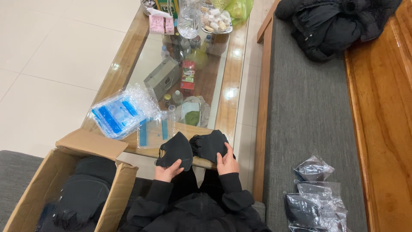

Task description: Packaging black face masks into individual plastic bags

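My left hand (166, 172) holds a small stack of black face masks (175, 150) by its lower edge, near the front edge of the glass-topped coffee table (240, 73). My right hand (227, 163) grips a second bunch of black face masks (210, 144) just to the right. Both bunches rest against the table's wooden rim. An open cardboard box (64, 180) filled with more black masks stands at my left. Clear plastic bags (124, 112) with blue strips lie on the table beyond my left hand.
Bagged black masks (315, 197) lie on the grey bench cushion (309, 107) at right. A black jacket (334, 21) sits at the bench's far end. A glass jug (189, 17), a snack dish (215, 20) and a pink packet (161, 24) crowd the table's far end.
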